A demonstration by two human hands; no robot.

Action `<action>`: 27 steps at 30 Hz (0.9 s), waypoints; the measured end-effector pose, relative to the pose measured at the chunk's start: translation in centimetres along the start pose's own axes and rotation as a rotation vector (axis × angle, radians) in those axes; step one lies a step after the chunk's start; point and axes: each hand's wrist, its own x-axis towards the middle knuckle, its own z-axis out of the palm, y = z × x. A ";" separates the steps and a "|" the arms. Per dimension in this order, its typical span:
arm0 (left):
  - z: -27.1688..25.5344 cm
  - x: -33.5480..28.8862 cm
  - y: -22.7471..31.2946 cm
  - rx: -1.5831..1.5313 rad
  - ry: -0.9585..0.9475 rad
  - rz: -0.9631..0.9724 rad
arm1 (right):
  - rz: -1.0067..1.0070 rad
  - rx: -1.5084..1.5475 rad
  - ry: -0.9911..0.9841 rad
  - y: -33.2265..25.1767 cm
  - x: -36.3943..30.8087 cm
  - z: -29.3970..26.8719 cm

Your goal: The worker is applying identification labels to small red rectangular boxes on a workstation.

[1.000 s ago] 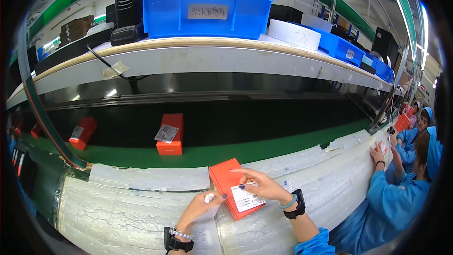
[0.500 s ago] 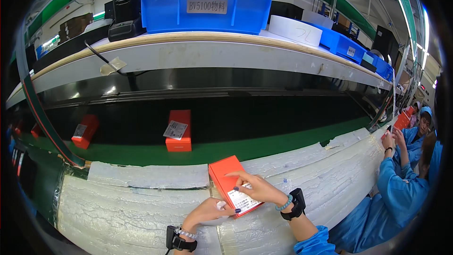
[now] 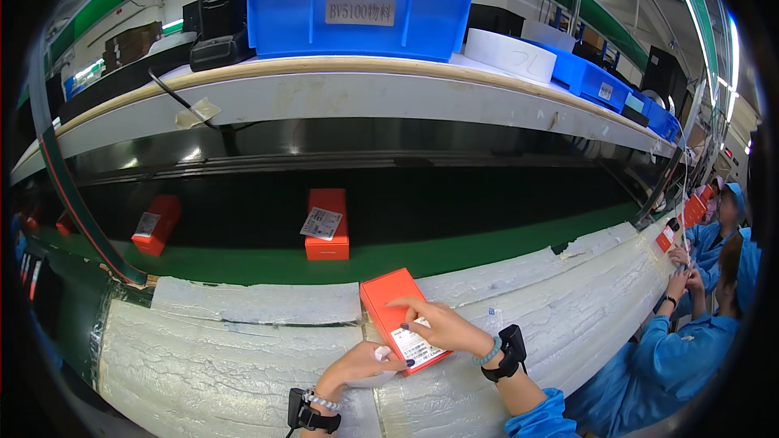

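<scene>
A red box [image 3: 388, 292] lies slanted on the pale, tape-covered bench in front of me, with a white printed label [image 3: 415, 345] on its near end. My left hand [image 3: 361, 362] grips the box's near left corner, one dark-nailed fingertip on the label's edge. A small white scrap shows at its fingers; whether it is pinched or stuck there I cannot tell. From the right my right hand [image 3: 445, 327] reaches over the box, index finger stretched out and thumb at the label's upper edge. The fingers are apart, and the rest are partly hidden.
Beyond the bench [image 3: 235, 357] runs a dark green conveyor belt [image 3: 454, 245], carrying a labelled red box [image 3: 328, 227] and several more leftward. Above it, a shelf [image 3: 357, 89] bears a blue bin [image 3: 357, 12] and a walkie-talkie [image 3: 221, 16]. Co-workers in blue [image 3: 690, 349] sit at right.
The red boxes on the belt have shifted to the right. A co-worker's hands have come down from a small red box at the far right. My hands have barely moved.
</scene>
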 end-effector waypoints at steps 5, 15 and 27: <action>-0.1 0.3 -1.2 0.027 0.069 0.004 | 0.031 -0.600 0.109 -1.7 -1.2 3.4; -3.3 0.4 -3.8 -0.506 0.887 0.249 | -0.195 -0.780 0.169 1.3 -1.9 2.1; -3.6 1.3 -4.1 -0.501 1.058 0.308 | 0.143 -0.846 0.492 8.6 2.5 -2.9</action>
